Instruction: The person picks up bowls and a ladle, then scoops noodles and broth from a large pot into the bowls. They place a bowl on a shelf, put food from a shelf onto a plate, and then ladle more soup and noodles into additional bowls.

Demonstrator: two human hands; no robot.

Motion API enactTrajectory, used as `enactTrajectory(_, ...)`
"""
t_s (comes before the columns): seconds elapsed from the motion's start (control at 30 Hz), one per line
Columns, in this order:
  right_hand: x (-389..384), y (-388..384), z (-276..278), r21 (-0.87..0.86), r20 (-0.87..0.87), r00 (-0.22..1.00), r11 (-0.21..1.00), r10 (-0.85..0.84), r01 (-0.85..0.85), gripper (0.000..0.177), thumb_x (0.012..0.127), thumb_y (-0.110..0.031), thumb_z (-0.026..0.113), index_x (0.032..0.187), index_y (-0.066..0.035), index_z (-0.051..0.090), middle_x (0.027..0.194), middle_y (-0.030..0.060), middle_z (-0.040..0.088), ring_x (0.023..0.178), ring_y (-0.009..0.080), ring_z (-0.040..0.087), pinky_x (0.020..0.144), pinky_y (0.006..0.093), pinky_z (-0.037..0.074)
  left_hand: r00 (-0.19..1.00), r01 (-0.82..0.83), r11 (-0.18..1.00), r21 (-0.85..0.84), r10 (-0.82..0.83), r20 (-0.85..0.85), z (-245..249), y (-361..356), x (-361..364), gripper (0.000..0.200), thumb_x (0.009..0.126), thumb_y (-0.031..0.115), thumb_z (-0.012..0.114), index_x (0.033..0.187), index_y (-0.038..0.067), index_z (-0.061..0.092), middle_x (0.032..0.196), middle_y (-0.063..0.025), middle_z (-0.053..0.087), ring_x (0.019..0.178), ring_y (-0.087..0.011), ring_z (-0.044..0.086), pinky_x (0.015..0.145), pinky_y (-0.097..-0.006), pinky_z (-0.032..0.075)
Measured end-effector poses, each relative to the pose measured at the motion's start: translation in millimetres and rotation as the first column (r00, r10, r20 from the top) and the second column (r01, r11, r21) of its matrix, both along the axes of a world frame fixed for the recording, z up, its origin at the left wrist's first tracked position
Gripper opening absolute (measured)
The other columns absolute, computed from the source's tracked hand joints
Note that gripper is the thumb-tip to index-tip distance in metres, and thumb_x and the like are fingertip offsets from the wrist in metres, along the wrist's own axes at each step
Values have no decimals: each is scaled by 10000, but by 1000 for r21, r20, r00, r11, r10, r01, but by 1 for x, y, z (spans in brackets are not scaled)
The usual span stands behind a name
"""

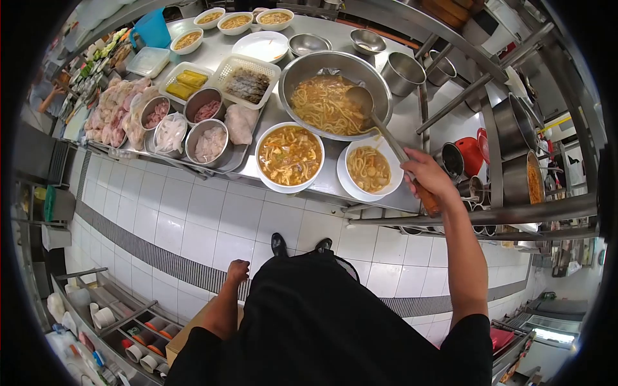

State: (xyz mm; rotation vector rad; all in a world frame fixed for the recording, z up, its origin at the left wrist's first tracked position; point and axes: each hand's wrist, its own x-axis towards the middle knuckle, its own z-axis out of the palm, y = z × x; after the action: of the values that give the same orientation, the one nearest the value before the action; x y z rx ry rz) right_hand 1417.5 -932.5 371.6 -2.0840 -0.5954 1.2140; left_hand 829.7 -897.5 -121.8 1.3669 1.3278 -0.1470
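My right hand (428,174) is wrapped round the handle of a long metal ladle (388,136). The ladle's bowl rests in a big steel mixing bowl (290,114) of thick noodles in brown sauce (322,106). Just left of that hand, a white bowl (344,168) of noodles stands on a plate, close to the table edge. Beside it is a larger white bowl (259,168) filled with chunky brown soup. My left hand (238,270) hangs low over the floor, fingers curled, with nothing visible in it.
On the steel table (328,154) stand tubs of raw meat (207,143), a basket of shrimp (248,83) and raw chicken (109,112). Several filled bowls (236,23) line the back. Metal rails and a pot rack (489,212) flank the right. Another person (42,93) is at far left.
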Motion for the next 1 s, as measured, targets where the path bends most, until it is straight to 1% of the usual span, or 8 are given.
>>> enactTrajectory(0.17,-8,3,2,-9,-230,973,1000,14,-17,665,894,-159,541,1483,-55,249,662,21,528,452,106,471,403,268,396,997,30,994,106,-38,72,30,8,23,272,665,87,715,914,23,628,804,-122,658,664,-261,638,535,-380,531)
enactTrajectory(0.23,-14,11,-15,70,-421,906,994,-46,83,599,922,-169,531,1458,-63,286,671,19,527,450,93,470,385,251,390,876,-480,841,-249,473,-95,99,23,69,235,791,166,652,959,6,614,756,-102,623,553,-212,590,442,-343,489)
enactTrajectory(0.27,-19,16,-21,75,-420,907,994,-40,78,599,922,-169,531,1458,-63,286,671,19,527,450,93,470,385,251,390,874,-484,840,-246,477,-91,99,28,74,235,791,166,652,959,6,614,756,-102,623,553,-212,590,442,-343,489)
enactTrajectory(0.37,-33,30,-49,125,-809,582,945,-79,302,248,969,-203,493,1183,-86,451,681,18,510,444,63,467,345,208,377,900,-430,883,-189,435,-17,104,38,86,290,849,231,597,1015,-7,598,749,-79,598,505,-163,547,403,-299,459)
enactTrajectory(0.4,-38,35,-61,129,-809,583,945,-74,299,248,969,-203,493,1183,-86,451,681,18,510,444,63,467,345,208,377,899,-433,882,-186,438,-14,108,41,90,290,849,231,597,1015,-7,598,749,-79,598,505,-163,547,403,-299,459)
enactTrajectory(0.5,-47,40,-99,80,-988,154,877,6,474,168,991,-227,454,1082,-86,450,703,35,522,451,80,503,345,213,402,914,-403,894,-197,404,-38,111,45,94,342,850,255,596,1097,20,577,860,-102,617,575,-180,567,468,-315,482)
enactTrajectory(0.6,-58,36,-100,63,-998,35,847,53,528,196,997,-237,445,1098,-70,448,709,39,519,459,90,519,353,222,419,893,-448,878,-167,450,-31,110,40,90,292,843,227,594,1014,-10,598,746,-81,597,504,-167,551,408,-306,464)
enactTrajectory(1.0,-54,-9,-39,134,-991,70,772,116,621,247,993,-239,438,1117,-26,456,735,55,505,470,125,523,357,263,463,882,-468,859,-208,467,-56,93,27,75,269,822,184,603,998,-18,586,683,-92,571,465,-185,529,368,-324,413)
